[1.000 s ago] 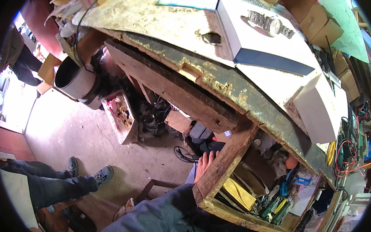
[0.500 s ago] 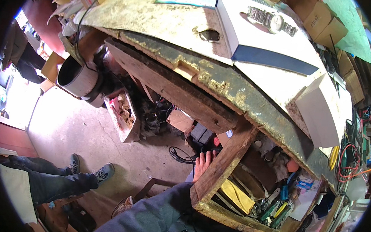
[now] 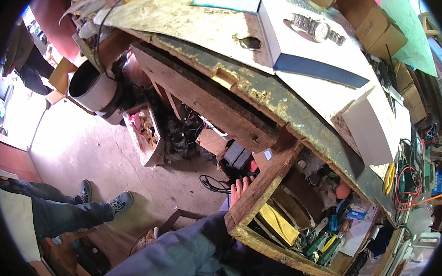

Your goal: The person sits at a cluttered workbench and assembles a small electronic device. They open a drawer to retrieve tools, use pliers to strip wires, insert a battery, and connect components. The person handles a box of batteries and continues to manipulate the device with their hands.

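A wooden drawer (image 3: 263, 188) is pulled out from under the bench. Against the outer face of its left side lies my left hand (image 3: 239, 189), fingers stretched out and apart; its thumb and palm are hidden, and a dark blue sleeve runs up to it. Inside the drawer are a yellow flat item (image 3: 278, 224), several pliers with green handles (image 3: 317, 245), a blue-handled tool (image 3: 333, 223) and a brown piece (image 3: 298, 202). On the bench above, a metal-band wristwatch (image 3: 318, 30) rests on a white box (image 3: 327, 58). My right hand does not show.
An upright white box (image 3: 371, 127) stands on the worn bench top (image 3: 197, 28). Coiled wires (image 3: 407, 187) hang at the right. Below the bench are a scrap-filled bin (image 3: 144, 136), a grey bucket (image 3: 95, 90) and a black cable (image 3: 213, 184). Another person's legs (image 3: 65, 209) show at left.
The view has shifted slightly, so the bench and drawer sit a little further left. My left hand stays at the drawer's side.
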`<act>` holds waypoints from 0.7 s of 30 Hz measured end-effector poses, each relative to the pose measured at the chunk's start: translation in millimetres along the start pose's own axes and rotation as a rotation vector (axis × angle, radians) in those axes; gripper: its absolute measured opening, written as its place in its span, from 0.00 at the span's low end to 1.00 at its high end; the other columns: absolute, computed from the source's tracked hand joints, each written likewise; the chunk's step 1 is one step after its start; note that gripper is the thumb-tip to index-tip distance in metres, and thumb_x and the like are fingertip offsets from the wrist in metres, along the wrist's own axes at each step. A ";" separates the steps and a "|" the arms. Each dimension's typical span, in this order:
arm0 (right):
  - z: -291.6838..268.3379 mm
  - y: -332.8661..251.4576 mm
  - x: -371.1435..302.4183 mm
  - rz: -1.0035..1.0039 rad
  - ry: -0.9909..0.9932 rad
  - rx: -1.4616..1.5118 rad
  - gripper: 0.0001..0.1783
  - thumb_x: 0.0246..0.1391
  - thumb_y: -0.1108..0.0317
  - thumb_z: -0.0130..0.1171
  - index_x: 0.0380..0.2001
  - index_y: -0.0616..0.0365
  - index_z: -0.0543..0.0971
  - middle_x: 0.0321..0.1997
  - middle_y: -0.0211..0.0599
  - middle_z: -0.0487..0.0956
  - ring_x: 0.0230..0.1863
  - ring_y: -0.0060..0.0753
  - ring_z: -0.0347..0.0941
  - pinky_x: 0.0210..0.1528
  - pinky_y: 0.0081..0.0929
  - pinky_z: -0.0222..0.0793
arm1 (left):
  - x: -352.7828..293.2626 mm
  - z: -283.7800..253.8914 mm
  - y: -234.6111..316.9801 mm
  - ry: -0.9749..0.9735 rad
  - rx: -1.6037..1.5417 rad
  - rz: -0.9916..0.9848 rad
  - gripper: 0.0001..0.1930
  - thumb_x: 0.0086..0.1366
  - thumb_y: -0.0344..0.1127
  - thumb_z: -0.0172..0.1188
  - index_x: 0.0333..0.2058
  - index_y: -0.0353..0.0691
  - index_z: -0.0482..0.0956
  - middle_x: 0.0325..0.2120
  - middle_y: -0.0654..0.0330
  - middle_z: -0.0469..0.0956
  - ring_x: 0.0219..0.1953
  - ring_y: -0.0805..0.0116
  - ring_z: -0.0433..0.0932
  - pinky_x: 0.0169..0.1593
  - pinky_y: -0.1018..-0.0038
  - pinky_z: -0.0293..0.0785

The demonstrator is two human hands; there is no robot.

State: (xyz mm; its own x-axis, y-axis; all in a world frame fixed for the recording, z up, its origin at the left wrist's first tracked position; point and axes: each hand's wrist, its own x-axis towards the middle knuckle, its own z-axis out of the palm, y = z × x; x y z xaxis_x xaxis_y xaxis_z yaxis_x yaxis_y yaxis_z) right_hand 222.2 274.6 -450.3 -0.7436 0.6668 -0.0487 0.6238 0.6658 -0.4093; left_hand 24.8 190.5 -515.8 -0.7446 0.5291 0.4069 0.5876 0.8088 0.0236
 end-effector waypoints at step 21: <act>-302.2 -196.0 11.4 -0.635 -0.160 -0.227 0.25 0.52 0.43 0.69 0.41 0.53 0.82 0.24 0.34 0.76 0.23 0.44 0.76 0.26 0.36 0.71 | 12.5 34.6 12.3 -0.261 -0.293 -0.033 0.24 0.68 0.38 0.50 0.60 0.35 0.71 0.47 0.46 0.70 0.47 0.46 0.71 0.47 0.58 0.72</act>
State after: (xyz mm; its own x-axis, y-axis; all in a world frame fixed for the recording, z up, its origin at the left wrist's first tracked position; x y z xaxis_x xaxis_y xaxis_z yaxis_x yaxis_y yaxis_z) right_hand 164.0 252.8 -95.2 -0.9969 0.0783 -0.0039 0.0775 0.9760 -0.2036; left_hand 11.8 215.9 -542.1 -0.7980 0.5819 0.1568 0.5993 0.7390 0.3076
